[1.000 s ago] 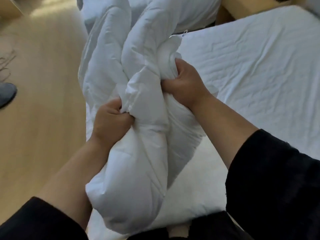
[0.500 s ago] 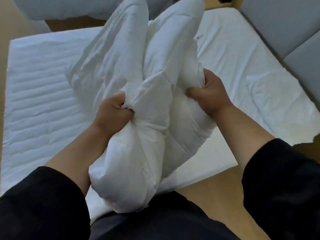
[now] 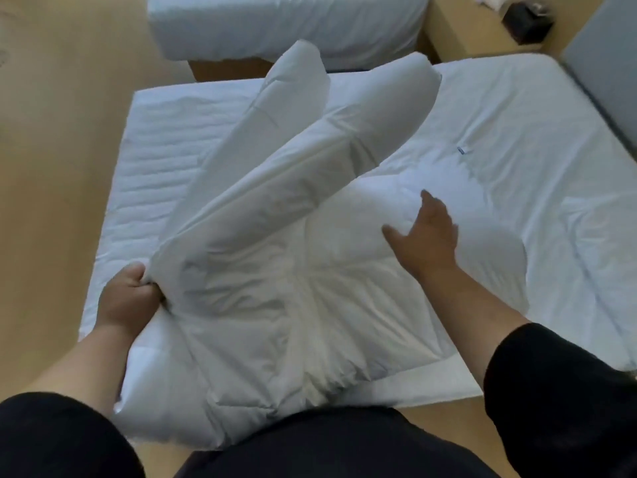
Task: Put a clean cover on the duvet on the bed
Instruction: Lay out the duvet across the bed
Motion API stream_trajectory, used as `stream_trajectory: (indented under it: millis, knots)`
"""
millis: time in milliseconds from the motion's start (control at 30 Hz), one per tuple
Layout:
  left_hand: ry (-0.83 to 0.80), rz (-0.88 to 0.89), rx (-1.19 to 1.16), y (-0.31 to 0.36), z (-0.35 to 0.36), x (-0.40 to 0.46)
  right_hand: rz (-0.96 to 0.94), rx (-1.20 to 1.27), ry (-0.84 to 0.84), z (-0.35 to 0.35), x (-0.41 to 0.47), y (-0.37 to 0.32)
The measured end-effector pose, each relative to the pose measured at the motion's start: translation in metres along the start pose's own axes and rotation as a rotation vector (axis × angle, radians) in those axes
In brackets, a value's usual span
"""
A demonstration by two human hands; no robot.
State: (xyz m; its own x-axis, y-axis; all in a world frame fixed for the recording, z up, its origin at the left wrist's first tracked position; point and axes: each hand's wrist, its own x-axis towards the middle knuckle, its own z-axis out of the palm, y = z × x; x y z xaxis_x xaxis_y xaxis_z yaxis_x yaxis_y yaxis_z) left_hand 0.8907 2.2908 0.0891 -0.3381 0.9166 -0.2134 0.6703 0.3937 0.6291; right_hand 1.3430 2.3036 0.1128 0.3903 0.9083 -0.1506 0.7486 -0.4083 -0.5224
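Over the near edge of the bed [image 3: 517, 108] we've got the duvet [image 3: 275, 270] bunched up, its bottom end hanging against our body and two long folds of it sticking up and away toward the far side of the mattress. Our left hand [image 3: 125, 298] has a fistful of it at the left edge, fingers curled tight into the fabric with the thumb on top. Our right hand [image 3: 425, 236] is over the flatter right part of the duvet, fingers straight and loosely spread, thumb out to the side; it's a bit blurry so we can't tell if the palm is actually touching or just above it. Both arms have black sleeves pushed up. Further back, a second bed [image 3: 286, 25] with white bedding, and a wooden nightstand [image 3: 462, 36] with a small black box [image 3: 527, 20] on it.
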Motion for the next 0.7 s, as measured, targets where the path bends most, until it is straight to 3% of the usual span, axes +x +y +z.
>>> stream_trajectory:
  millis: [67, 167, 267, 433, 533, 700]
  knots:
    - [0.022, -0.061, -0.023, -0.038, -0.02, 0.006, -0.102, 0.21, -0.182, 0.031, -0.012, -0.052]
    - [0.063, -0.133, -0.066, -0.09, -0.05, 0.015, -0.22, 0.333, -0.385, 0.084, -0.036, -0.14]
    - [0.047, -0.178, -0.167, -0.132, -0.077, 0.028, -0.311, 0.322, -0.491, 0.146, -0.062, -0.23]
    - [-0.167, -0.265, -0.301, -0.202, -0.118, 0.052, -0.479, 0.147, -0.763, 0.262, -0.117, -0.35]
    - [-0.27, -0.285, -0.221, -0.252, -0.134, 0.062, -0.485, -0.018, -0.909, 0.308, -0.148, -0.379]
    - [-0.322, -0.181, -0.146, -0.28, -0.135, 0.072, -0.369, -0.152, -0.907, 0.325, -0.16, -0.362]
